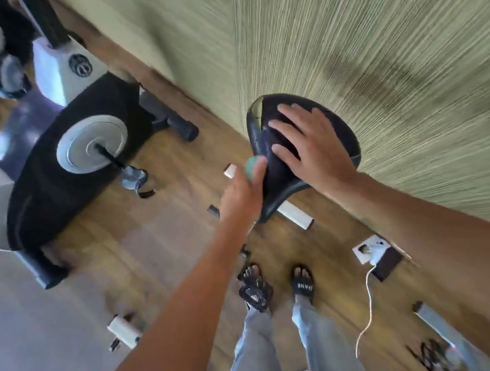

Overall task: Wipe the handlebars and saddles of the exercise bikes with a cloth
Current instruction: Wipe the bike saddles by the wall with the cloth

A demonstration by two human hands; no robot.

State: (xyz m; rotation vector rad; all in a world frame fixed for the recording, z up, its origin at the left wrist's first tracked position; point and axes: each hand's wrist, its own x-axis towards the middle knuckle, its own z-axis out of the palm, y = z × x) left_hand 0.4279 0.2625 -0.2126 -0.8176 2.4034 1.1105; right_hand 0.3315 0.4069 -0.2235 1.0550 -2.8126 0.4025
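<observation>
A black bike saddle stands in the middle of the view, close to the green wall. My right hand lies flat on top of it with fingers spread. My left hand is at the saddle's left side, closed on a small pale green cloth that presses against the saddle's edge. Most of the cloth is hidden inside the hand. The view is blurred by motion.
A second exercise bike, black and white, stands to the left on the wooden floor. A power strip with a white cable lies by the wall. My sandalled feet stand below the saddle beside a black pedal.
</observation>
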